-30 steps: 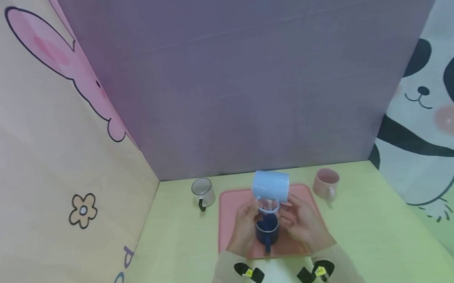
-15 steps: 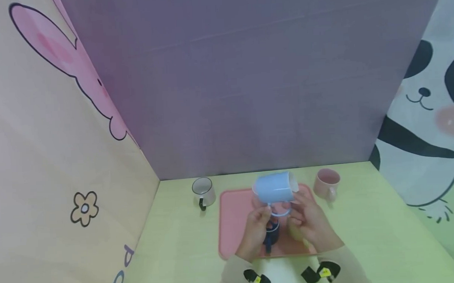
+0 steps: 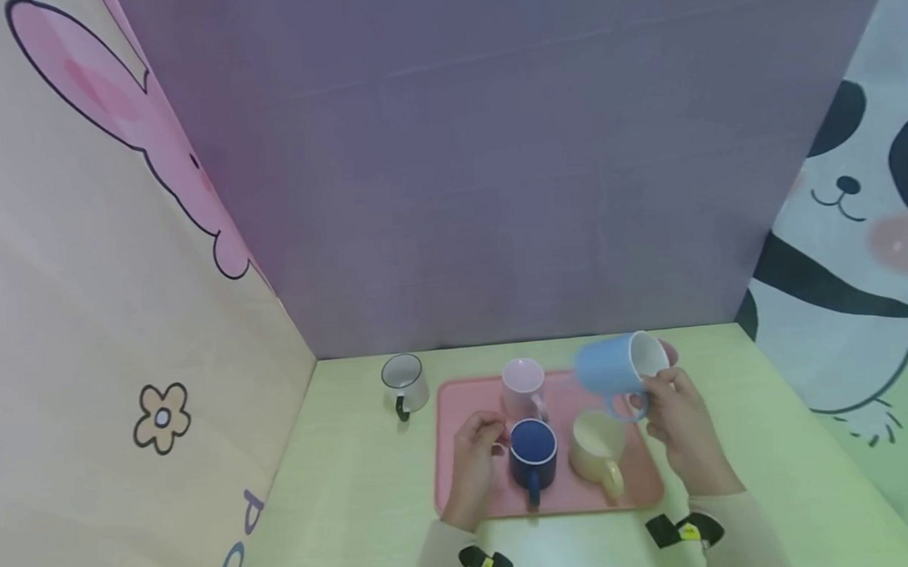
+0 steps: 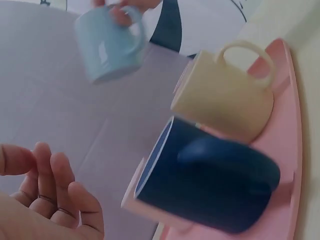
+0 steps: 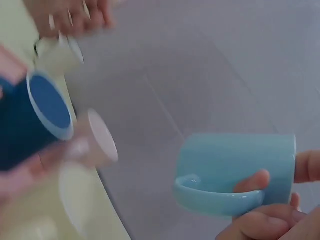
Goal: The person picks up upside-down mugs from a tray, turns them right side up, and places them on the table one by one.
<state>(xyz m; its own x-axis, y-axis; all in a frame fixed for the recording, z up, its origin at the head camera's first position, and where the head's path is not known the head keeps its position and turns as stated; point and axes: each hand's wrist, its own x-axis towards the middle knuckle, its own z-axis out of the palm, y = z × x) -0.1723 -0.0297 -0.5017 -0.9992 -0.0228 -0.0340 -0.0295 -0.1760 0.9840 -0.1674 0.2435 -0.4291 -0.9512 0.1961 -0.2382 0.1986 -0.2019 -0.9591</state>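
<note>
My right hand point(image 3: 682, 421) holds a light blue mug point(image 3: 604, 367) by its rim end, tipped on its side above the tray's back right. In the right wrist view, fingers reach around the rim and beside the handle of this mug point(image 5: 230, 157). My left hand point(image 3: 475, 460), fingers loosely bent and holding nothing, hovers over the left part of a pink tray point(image 3: 447, 417). Just right of it stands a dark blue mug point(image 3: 534, 466). On the tray too are a cream mug point(image 3: 591, 452) and a pale pink mug point(image 3: 521, 390), all upright.
A white mug with a black handle point(image 3: 405, 384) stands on the table left of the tray. Behind the lifted mug, a darker pink mug point(image 3: 670, 353) is mostly hidden. A grey-purple backdrop point(image 3: 451, 192) rises at the table's far edge.
Both hands were at the light blue mug; the left has let go and drawn back left. The right has carried the mug rightward, uncovering the pale pink and cream mugs.
</note>
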